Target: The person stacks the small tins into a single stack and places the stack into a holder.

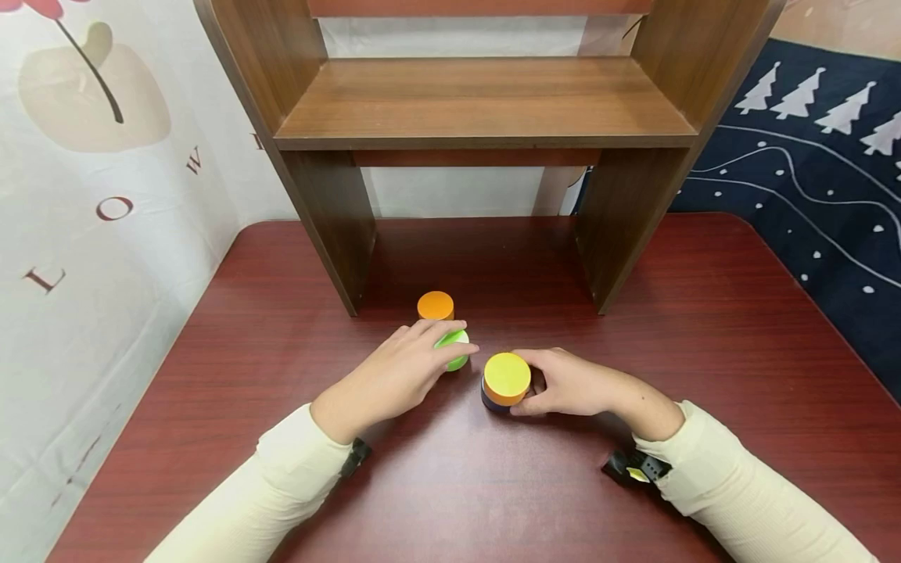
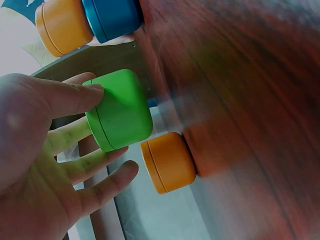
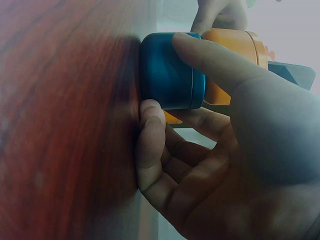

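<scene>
My left hand point(image 1: 401, 374) pinches a small green lidded jar point(image 2: 122, 110) between thumb and fingers. In the left wrist view the green jar's base appears slightly off the tabletop. My right hand point(image 1: 573, 383) grips a blue lidded jar point(image 3: 167, 70), its thumb on one side and fingers curled on the other. The blue jar stands upright on the table. On top of it sits an orange jar with a yellow-looking lid point(image 1: 507, 377). Another orange jar point(image 1: 436, 305) stands just beyond the left hand, partly hidden by it in the head view.
A brown wooden shelf unit point(image 1: 486, 102) stands at the back of the dark red table point(image 1: 464, 485), its two side panels reaching forward. A white printed cloth point(image 1: 127, 328) hangs at left, a dark blue one with trees point(image 1: 802, 180) at right.
</scene>
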Demonstrator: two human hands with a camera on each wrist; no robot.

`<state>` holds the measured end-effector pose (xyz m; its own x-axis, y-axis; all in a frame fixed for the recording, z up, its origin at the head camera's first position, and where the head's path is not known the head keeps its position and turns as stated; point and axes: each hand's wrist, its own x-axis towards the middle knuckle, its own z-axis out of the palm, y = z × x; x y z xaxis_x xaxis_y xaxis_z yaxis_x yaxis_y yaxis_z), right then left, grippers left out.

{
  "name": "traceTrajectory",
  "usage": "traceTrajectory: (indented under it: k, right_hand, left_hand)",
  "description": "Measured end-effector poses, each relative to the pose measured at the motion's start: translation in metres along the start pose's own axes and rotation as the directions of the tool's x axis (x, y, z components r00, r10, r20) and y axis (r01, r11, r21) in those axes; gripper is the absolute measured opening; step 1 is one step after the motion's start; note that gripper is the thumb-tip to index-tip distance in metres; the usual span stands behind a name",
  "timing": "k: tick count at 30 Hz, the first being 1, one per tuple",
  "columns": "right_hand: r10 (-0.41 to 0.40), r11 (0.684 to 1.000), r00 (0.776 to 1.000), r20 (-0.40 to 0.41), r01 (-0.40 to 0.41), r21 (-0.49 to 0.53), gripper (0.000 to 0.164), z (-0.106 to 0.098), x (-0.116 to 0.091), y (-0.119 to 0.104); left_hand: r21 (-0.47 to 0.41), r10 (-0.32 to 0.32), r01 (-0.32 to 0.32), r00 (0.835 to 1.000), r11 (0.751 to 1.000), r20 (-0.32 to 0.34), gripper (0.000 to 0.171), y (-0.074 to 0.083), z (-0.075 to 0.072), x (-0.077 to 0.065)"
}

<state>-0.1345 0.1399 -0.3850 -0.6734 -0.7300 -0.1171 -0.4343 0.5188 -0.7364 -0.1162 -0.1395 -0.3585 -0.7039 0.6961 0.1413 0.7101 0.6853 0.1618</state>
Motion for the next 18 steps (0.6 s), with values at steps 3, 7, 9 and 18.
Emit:
traceTrajectory:
  k: [3, 7, 9, 18]
  right_hand:
    - [0.005, 1.000, 1.000, -0.001, -0.005, -0.001, 0.051, 0.0001, -0.0001, -0.0002]
    - [0.007, 1.000, 1.000, -0.002, -0.007, 0.000, 0.050, 0.0004, 0.0002, -0.0007]
    - [0.007, 1.000, 1.000, -0.002, -0.007, 0.001, 0.050, 0.0004, 0.0001, -0.0007]
    - [0.005, 1.000, 1.000, -0.001, -0.005, -0.004, 0.050, -0.0001, 0.0005, -0.0008]
  left_hand:
    - [0.012, 0.009, -0.009, 1.000, 1.000, -0.017, 0.045, 0.0016, -0.0016, 0.0001]
    - [0.019, 0.010, -0.010, 1.000, 1.000, -0.026, 0.049, 0.0031, -0.0030, -0.0006]
    - [0.020, 0.012, -0.012, 0.999, 1.000, -0.030, 0.049, 0.0039, -0.0035, -0.0006]
    - [0.030, 0.032, -0.030, 0.998, 0.999, -0.056, 0.049, 0.0052, -0.0063, -0.0007]
